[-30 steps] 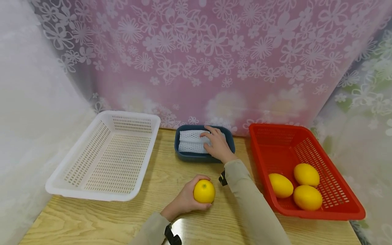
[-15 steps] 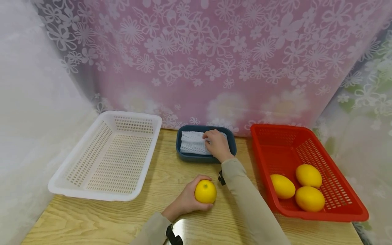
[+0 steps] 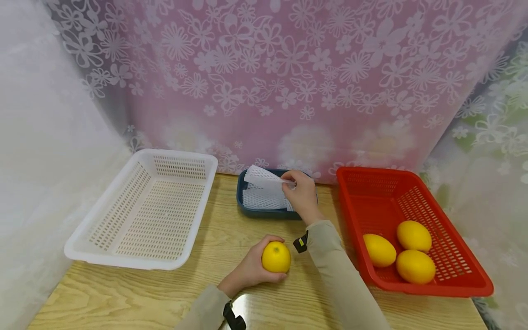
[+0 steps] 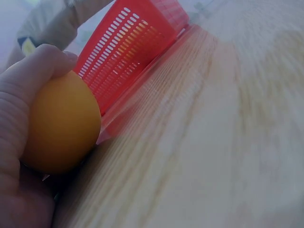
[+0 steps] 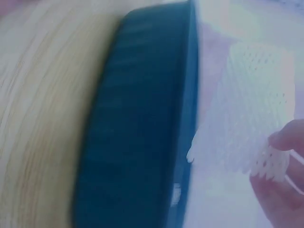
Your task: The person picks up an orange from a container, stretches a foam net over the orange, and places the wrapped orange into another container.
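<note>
My left hand (image 3: 252,266) grips a yellow lemon-like fruit (image 3: 276,257) low over the table, thumb and fingers curled around its sides. In the left wrist view the same fruit (image 4: 64,124) fills the hand and looks orange. Above the dark blue tray (image 3: 264,213), my right hand (image 3: 303,195) pinches the near end of a white foam net sleeve (image 3: 264,176), whose far end tilts up. More foam net sleeves (image 3: 261,199) lie flat in the tray. The right wrist view shows thumb and fingertips holding the lifted sleeve (image 5: 247,109) beside the tray's wall (image 5: 133,123).
On the left stands a white perforated basket (image 3: 191,220) with nothing inside. A red perforated basket (image 3: 350,220) on the right holds three yellow fruits (image 3: 414,266). Both rest on the wooden table (image 3: 123,293). A pink floral curtain (image 3: 264,91) hangs behind the tray.
My right hand has gone from reaching into the tray with spread fingers to pinching one foam net sleeve and raising it. The left hand and its fruit stay in place.
</note>
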`<state>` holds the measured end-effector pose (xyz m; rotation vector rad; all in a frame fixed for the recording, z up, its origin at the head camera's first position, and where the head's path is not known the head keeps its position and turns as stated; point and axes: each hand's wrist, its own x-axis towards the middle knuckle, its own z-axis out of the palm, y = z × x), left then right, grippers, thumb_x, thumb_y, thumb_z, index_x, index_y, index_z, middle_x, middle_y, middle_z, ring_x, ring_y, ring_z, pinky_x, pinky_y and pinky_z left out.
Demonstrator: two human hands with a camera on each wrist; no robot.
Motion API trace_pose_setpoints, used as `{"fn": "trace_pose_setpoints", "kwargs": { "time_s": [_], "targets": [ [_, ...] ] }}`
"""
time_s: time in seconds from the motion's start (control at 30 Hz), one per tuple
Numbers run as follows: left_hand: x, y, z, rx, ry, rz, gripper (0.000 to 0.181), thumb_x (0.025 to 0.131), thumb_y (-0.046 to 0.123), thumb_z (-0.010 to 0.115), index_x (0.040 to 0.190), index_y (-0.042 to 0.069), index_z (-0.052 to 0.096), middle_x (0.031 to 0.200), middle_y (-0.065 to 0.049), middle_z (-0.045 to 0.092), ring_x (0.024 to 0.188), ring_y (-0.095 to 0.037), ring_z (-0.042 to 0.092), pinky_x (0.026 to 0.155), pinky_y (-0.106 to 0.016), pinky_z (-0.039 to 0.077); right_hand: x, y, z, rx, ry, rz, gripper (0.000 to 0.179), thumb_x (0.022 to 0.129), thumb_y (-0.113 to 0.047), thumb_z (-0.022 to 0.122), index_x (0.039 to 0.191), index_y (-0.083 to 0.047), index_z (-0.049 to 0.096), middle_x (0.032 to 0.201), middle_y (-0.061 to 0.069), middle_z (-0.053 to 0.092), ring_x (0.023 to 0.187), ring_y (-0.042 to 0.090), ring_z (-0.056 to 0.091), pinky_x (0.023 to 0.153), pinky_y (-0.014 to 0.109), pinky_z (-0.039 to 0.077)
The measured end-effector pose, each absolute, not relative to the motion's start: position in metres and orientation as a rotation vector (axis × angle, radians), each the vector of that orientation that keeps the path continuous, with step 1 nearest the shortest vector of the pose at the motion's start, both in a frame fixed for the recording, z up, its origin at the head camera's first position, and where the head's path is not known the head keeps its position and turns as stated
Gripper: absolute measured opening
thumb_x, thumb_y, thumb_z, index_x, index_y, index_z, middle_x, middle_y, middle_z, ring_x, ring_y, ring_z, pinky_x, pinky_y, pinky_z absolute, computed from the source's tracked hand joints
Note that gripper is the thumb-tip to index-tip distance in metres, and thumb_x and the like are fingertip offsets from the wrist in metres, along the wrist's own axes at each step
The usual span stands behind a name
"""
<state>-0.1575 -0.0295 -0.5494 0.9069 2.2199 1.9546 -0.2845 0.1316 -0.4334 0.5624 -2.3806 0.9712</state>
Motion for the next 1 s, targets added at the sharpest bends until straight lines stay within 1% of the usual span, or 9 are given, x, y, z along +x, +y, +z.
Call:
{"fn": "trace_pose_setpoints", "kwargs": {
  "time_s": [0.13,0.23,0.3,0.47,0.53,0.7,0.77,0.83,1.0],
  "targets": [
    [-0.157,-0.031,-0.55,0.895,2.208,1.946,0.077,0.069,0.018,0.09,0.134,0.01,0.049,0.124,0.001,0.059,0.102,-0.017,0.061,0.085,-0.035,0.054,-0.262,0.132,-0.421,0.584,-2.271,1.084,0.011,0.085,0.002,0.073,0.095,-0.003,0.072,0.093,0.01,0.07,0.083,0.025,0.062,0.078,0.041,0.055],
    [-0.158,-0.032,-0.55,0.905,2.205,1.943,0.077,0.069,0.018,0.09,0.134,0.008,0.05,0.124,0.001,0.059,0.103,-0.017,0.06,0.087,-0.035,0.053,-0.242,0.133,-0.415,0.607,-2.209,1.138,0.014,0.084,0.003,0.074,0.096,-0.002,0.072,0.094,0.01,0.071,0.083,0.023,0.062,0.076,0.039,0.056],
    [-0.159,-0.033,-0.55,0.925,2.202,1.946,0.076,0.069,0.018,0.09,0.134,0.008,0.05,0.125,-0.002,0.059,0.104,-0.016,0.06,0.088,-0.035,0.052,-0.229,0.135,-0.413,0.623,-2.169,1.159,0.016,0.082,0.004,0.075,0.096,-0.003,0.072,0.094,0.009,0.071,0.082,0.022,0.062,0.075,0.037,0.055],
    [-0.16,-0.032,-0.549,1.048,2.222,1.973,0.074,0.069,0.015,0.089,0.132,0.005,0.052,0.128,-0.013,0.059,0.112,-0.018,0.059,0.095,-0.036,0.049,-0.2,0.14,-0.415,0.61,-2.104,1.231,0.021,0.079,0.008,0.077,0.095,-0.005,0.073,0.092,0.005,0.071,0.081,0.019,0.062,0.073,0.03,0.053],
    [-0.16,-0.03,-0.549,1.089,2.231,1.979,0.072,0.069,0.014,0.089,0.131,0.005,0.053,0.128,-0.014,0.059,0.115,-0.019,0.058,0.097,-0.036,0.048,-0.188,0.141,-0.416,0.577,-2.097,1.251,0.023,0.077,0.01,0.078,0.094,-0.005,0.073,0.091,0.004,0.071,0.079,0.02,0.062,0.073,0.029,0.053],
    [-0.159,-0.03,-0.55,1.072,2.207,1.988,0.07,0.071,0.016,0.088,0.131,0.009,0.054,0.126,-0.007,0.06,0.112,-0.018,0.058,0.095,-0.035,0.049,-0.158,0.137,-0.404,0.551,-2.105,1.262,0.026,0.073,0.016,0.077,0.093,0.001,0.069,0.089,0.011,0.071,0.076,0.024,0.062,0.071,0.031,0.056],
    [-0.158,-0.03,-0.55,1.054,2.2,1.986,0.069,0.071,0.017,0.088,0.131,0.012,0.054,0.126,-0.003,0.06,0.111,-0.017,0.059,0.094,-0.034,0.05,-0.148,0.136,-0.398,0.56,-2.111,1.282,0.026,0.073,0.018,0.075,0.093,0.004,0.067,0.088,0.014,0.069,0.074,0.025,0.062,0.07,0.03,0.057],
    [-0.158,-0.031,-0.55,1.057,2.198,1.986,0.069,0.072,0.017,0.088,0.131,0.013,0.053,0.126,-0.002,0.06,0.11,-0.018,0.059,0.094,-0.035,0.05,-0.14,0.135,-0.395,0.559,-2.112,1.324,0.025,0.073,0.02,0.072,0.093,0.007,0.064,0.088,0.016,0.068,0.074,0.024,0.061,0.069,0.027,0.056],
    [-0.158,-0.031,-0.551,1.055,2.226,1.98,0.069,0.07,0.017,0.089,0.13,0.015,0.054,0.125,-0.002,0.061,0.11,-0.018,0.06,0.094,-0.035,0.05,-0.137,0.141,-0.418,0.527,-2.114,1.558,0.028,0.077,0.02,0.069,0.097,0.006,0.058,0.093,0.013,0.065,0.08,0.02,0.063,0.07,0.022,0.056]
  ]
}}
